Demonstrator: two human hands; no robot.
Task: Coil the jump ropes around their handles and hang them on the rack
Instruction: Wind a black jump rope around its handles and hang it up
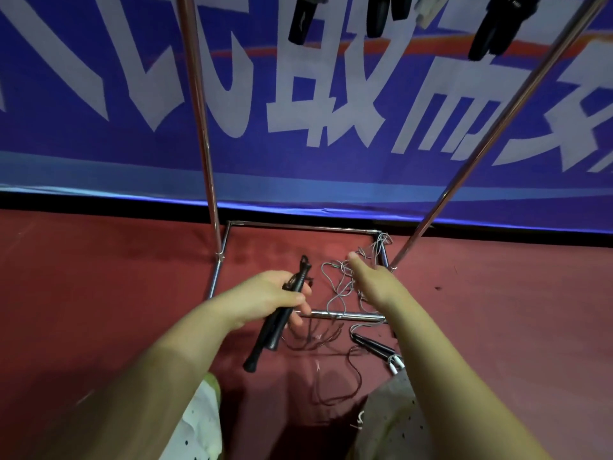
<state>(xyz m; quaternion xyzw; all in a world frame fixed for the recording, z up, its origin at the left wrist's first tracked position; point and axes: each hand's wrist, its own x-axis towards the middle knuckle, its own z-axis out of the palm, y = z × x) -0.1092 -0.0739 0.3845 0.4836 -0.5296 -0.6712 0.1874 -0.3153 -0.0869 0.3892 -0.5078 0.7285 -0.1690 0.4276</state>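
A person looks down at a red floor (pixel 99 293) from a head-worn camera, both bare forearms stretched forward. The left hand (pixel 265 300), at about 9 o'clock from centre, grips a pair of black jump-rope handles (pixel 272 327) held together, its fingers curled around them; the handles slant from 1 o'clock down to 7 o'clock. The right hand (pixel 371 280), at about 3 o'clock of the left, reaches toward a loose tangle of grey cord (pixel 341 287) lying over the base bars of a metal rack (pixel 345 315). Its fingers point away from the camera, so whether they pinch the cord cannot be told. A second pair of black handles (pixel 374 346) lies on the floor at 5 o'clock, with dark cord (pixel 331 386) trailing near it. At 12 o'clock, several coiled ropes (pixel 491 31) already hang before a blue banner (pixel 132 94).

The winding appears to be just starting. It would likely go best if the right hand freed the cord from the rack's base first, then fed it in snug, even turns while the left kept the handles steady.
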